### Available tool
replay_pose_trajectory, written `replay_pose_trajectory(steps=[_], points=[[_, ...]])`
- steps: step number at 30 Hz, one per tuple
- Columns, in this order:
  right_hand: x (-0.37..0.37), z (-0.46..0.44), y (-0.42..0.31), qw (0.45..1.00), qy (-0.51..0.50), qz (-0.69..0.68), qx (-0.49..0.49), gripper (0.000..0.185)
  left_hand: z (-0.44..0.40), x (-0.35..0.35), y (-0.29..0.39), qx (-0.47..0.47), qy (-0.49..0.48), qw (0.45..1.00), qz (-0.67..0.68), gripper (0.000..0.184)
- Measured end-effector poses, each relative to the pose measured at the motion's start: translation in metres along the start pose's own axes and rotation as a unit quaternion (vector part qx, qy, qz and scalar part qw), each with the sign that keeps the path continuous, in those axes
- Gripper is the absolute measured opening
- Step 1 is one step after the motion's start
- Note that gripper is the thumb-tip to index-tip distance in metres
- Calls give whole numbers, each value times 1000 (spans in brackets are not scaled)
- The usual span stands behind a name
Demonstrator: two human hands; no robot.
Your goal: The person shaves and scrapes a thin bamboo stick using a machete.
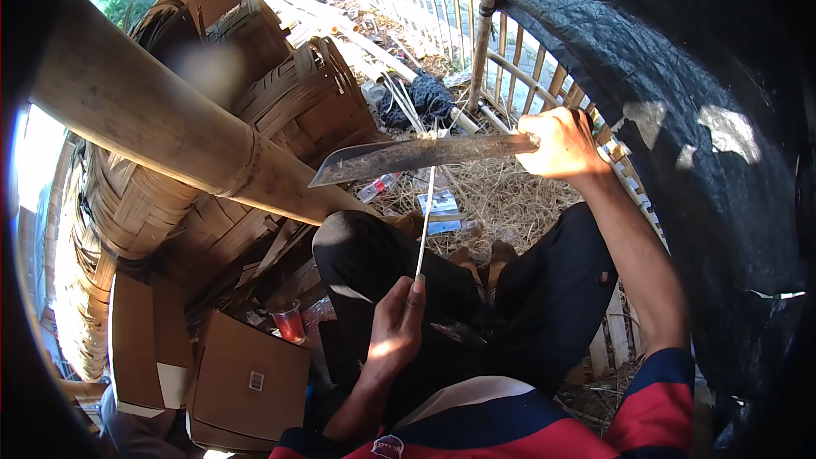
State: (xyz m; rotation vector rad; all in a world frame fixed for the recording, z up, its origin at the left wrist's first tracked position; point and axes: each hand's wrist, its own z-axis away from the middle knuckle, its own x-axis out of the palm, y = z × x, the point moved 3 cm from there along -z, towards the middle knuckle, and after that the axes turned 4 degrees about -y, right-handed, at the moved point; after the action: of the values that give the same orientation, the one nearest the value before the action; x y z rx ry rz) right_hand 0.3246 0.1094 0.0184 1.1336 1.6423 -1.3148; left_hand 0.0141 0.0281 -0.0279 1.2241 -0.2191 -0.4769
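Observation:
My right hand (563, 146) is closed round the handle end of a machete (408, 156), whose long dark blade points left across the middle of the view. In my left hand (398, 320), low in front of my body, a thin pale bamboo strip (427, 225) is pinched between thumb and fingers. The strip rises steeply from that hand to the blade and meets or passes behind it; whether they touch I cannot tell. Its upper end shows just above the blade. The machete's handle is mostly hidden by my fingers.
A thick bamboo pole (170, 110) slants across the left. Woven bamboo baskets (127, 195) and cardboard boxes (246, 378) stand beside it, near a red cup (287, 321). Shavings (518, 204) cover the ground ahead. A dark tarp (705, 161) hangs at right, by a slatted fence (518, 59).

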Motion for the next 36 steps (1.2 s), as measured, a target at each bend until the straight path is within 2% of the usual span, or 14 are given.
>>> replay_pose_trajectory(steps=[3,6,7,9,10,11,13,19,21,26,27,29,33,36], points=[[2,2,-30,997,-70,-8,-41,22,-1,1,1,12,4,1000,-9,34],[10,4,-53,984,-62,-19,-164,19,-1,4,3,0,-6,999,-36,33],[9,1,-54,984,-62,-21,-164,19,-2,4,4,-1,-6,999,-37,33],[8,-10,-48,992,-75,-20,-98,19,2,2,6,11,16,999,-32,33],[4,-14,-33,996,-31,5,-86,22,3,1,6,10,15,999,-33,33],[2,-19,-17,999,-38,0,-9,24,3,-1,5,4,22,1000,-17,32],[6,-16,-6,998,-62,-15,8,27,2,-2,1,0,30,1000,0,32],[16,5,-40,985,-43,5,-167,23,-2,14,-1,-13,-11,998,-59,32],[12,-5,-28,992,-102,10,-71,18,-2,11,-2,-12,-6,999,-50,32],[-1,-15,37,967,60,-89,231,26,1,2,-6,2,8,1000,-19,34],[0,-14,40,972,129,-50,189,28,-1,3,-8,-6,7,1000,-20,33],[2,-5,55,960,119,-89,236,29,-7,5,-7,-12,4,1000,-17,33],[-4,8,40,955,129,-172,203,28,-11,8,-6,-2,4,1000,-25,31],[-6,11,20,984,147,-78,59,25,-14,8,-3,5,-1,1000,-9,28]])
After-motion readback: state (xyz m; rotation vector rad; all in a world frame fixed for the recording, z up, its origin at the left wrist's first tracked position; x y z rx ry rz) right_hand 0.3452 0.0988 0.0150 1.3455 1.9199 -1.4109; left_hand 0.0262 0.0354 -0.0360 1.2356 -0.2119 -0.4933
